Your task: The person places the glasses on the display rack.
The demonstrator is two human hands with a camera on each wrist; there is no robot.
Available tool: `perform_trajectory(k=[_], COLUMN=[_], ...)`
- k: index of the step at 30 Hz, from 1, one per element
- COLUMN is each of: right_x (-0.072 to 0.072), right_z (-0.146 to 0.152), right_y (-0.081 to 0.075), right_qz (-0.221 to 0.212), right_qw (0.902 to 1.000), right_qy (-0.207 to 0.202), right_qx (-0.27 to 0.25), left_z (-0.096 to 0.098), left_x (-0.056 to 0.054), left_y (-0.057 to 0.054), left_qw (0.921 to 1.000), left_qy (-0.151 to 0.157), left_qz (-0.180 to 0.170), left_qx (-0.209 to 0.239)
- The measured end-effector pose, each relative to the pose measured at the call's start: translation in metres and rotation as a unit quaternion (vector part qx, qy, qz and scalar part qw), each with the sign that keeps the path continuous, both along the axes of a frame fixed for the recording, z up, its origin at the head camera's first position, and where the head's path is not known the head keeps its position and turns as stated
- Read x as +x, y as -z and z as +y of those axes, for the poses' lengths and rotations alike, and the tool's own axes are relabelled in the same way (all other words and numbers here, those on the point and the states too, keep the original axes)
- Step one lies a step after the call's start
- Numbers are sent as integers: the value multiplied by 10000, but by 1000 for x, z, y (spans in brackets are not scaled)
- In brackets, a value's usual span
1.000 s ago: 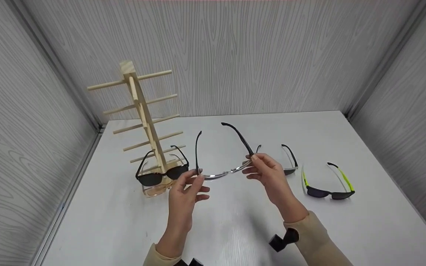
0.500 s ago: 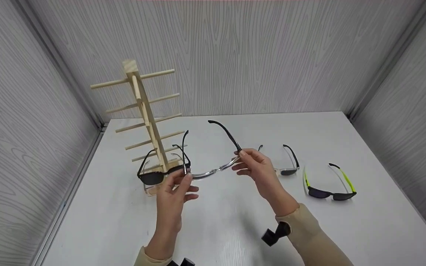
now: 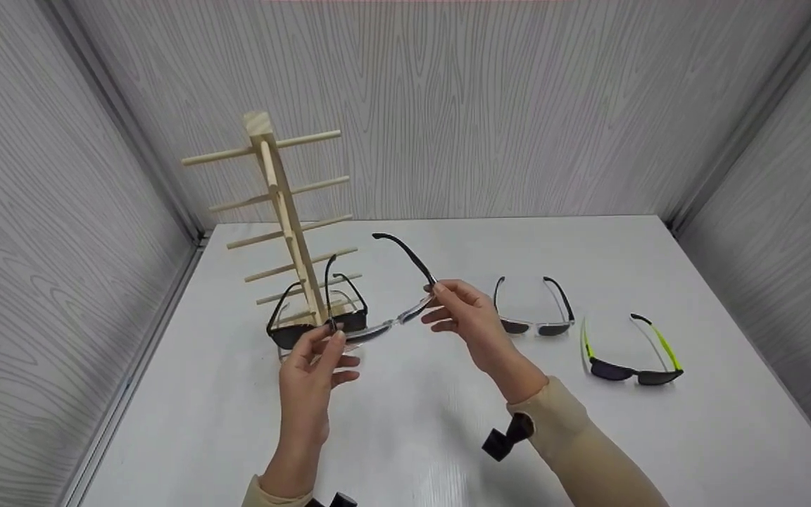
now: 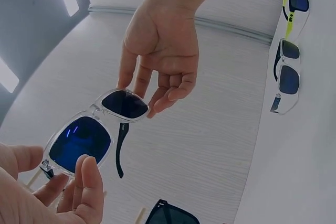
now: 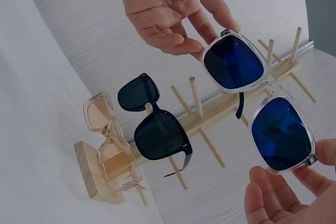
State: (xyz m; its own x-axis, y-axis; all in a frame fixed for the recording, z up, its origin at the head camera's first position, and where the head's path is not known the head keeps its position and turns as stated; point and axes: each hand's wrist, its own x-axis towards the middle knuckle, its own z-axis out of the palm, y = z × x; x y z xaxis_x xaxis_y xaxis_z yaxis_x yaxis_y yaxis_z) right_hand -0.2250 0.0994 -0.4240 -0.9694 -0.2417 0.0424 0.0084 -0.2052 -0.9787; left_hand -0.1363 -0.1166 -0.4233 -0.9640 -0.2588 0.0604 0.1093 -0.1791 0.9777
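Note:
Sunglasses with a clear frame, dark blue lenses (image 4: 79, 142) and black temples are held in the air by both hands, temples unfolded and pointing away from the person. My left hand (image 3: 310, 366) pinches one hinge corner; my right hand (image 3: 472, 324) pinches the other. To the left stands a wooden display stand (image 3: 286, 215) with several pegs. Black sunglasses (image 5: 160, 135) hang on a low peg, and amber-tinted clear glasses (image 5: 113, 156) sit below them, near the base. In the head view, the left hand and held pair partly cover both.
On the white table (image 3: 405, 436), to the right, lie clear-framed sunglasses (image 3: 553, 329) with dark lenses and sunglasses with yellow-green temples (image 3: 610, 371). Both have unfolded temples. Grey wood-grain panels (image 3: 448, 105) enclose the back and sides.
Both hands have moved left with the held sunglasses, closer to the stand. The clear-framed pair on the table, partly covered by the right hand before, now shows fully.

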Motion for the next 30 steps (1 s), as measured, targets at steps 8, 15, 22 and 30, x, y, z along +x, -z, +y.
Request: perform_trajectory(k=[8, 15, 22, 30], right_x=[-2, -5, -6, -10], right_z=[-17, -31, -43, -53], right_y=[3, 3, 1, 1], right_qz=[6, 51, -31, -43], right_qw=[9997, 9990, 9985, 9972], right_qy=[-133, -217, -267, -276], right_qx=[190, 391, 485, 689], left_z=[-10, -22, -30, -39], left_x=[6, 7, 6, 2], left_y=[2, 3, 3, -1], left_qw=[9990, 9980, 9970, 9946], left_qy=[-315, -505, -653, -725], left_qz=[-250, -253, -307, -420], left_qx=[-175, -279, -284, -616])
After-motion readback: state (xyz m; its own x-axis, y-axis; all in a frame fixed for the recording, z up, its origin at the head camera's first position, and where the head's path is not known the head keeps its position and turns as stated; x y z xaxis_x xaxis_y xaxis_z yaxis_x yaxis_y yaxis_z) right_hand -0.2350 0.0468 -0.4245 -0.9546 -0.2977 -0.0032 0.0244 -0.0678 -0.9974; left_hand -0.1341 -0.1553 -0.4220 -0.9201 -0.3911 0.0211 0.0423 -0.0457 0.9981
